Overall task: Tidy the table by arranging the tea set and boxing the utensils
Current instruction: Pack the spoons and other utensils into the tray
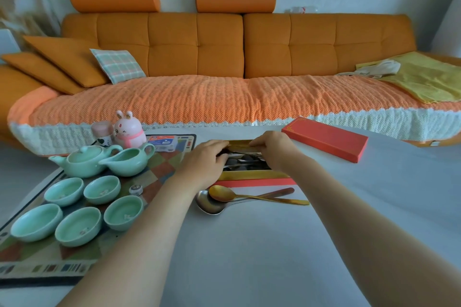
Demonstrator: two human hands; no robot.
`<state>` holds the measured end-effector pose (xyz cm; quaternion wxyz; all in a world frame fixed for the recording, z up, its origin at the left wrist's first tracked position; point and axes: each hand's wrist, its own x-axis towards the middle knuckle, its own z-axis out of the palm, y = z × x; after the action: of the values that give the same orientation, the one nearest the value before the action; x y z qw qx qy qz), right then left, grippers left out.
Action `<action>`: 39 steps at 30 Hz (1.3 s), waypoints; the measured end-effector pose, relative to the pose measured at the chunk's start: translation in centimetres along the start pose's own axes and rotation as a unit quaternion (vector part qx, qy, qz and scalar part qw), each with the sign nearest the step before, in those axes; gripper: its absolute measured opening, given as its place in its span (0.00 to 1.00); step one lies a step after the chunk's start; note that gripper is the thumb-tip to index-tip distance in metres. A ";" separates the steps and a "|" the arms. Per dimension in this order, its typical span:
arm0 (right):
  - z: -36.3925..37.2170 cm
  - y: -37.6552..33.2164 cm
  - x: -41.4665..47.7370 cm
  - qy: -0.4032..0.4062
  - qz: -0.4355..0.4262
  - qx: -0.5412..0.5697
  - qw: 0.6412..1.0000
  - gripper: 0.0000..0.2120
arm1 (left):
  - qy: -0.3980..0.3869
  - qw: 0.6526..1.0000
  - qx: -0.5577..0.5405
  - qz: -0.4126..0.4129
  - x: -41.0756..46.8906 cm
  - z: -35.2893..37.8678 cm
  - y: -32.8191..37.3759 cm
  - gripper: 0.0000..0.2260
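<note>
Utensils (245, 161) lie in the open box (249, 176), a red tray with gold inner walls near the far edge of the table (274, 244), at its middle. Both hands reach into it. The left hand (205, 161) covers the box's left end, fingers bent down onto the dark and silver pieces; I cannot tell whether it grips one. The right hand (273, 148) is over the far right corner, fingers curled with their tips at the far gold wall; I cannot tell whether it pinches the wall, pinches a utensil or holds nothing.

Just in front of the box lie two spoons outside it, bowls to the left and handles to the right. The gold spoon (222, 193) lies across the silver spoon (208, 204), and their handles cross. The red lid (324, 138) lies flat to the right of the box, apart from it, near the table's far edge.

On the left a patterned mat (159, 174) bears the pale green tea set. The teapot (84, 161) and the pitcher (129, 161) stand side by side at the back, and five cups (77, 225) stand upright in two rows nearer the camera. Behind the teapot stand a pink rabbit (128, 129) and a small jar (102, 132). An orange sofa (219, 45) fills the background.
</note>
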<state>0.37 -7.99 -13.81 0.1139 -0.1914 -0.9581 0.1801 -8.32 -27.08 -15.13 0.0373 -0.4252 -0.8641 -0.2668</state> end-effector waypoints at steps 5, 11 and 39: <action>-0.2 -0.5 0.0 -0.036 0.012 -0.030 0.999 0.21 | -0.055 0.997 0.048 -0.008 -0.2 0.0 0.0 0.23; -0.6 -0.7 -1.6 -0.012 -0.021 0.034 0.999 0.18 | -0.085 0.992 0.094 -0.009 -0.1 -0.1 0.5 0.25; -0.6 -2.8 -10.3 -0.063 -0.177 -0.146 0.971 0.12 | -0.059 0.982 0.128 0.126 -6.2 -1.8 3.2 0.07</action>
<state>8.88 -14.39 -13.75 0.0540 -0.0212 -0.9980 0.0269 -2.28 -30.87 -14.01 0.0733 -0.5374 -0.8313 -0.1216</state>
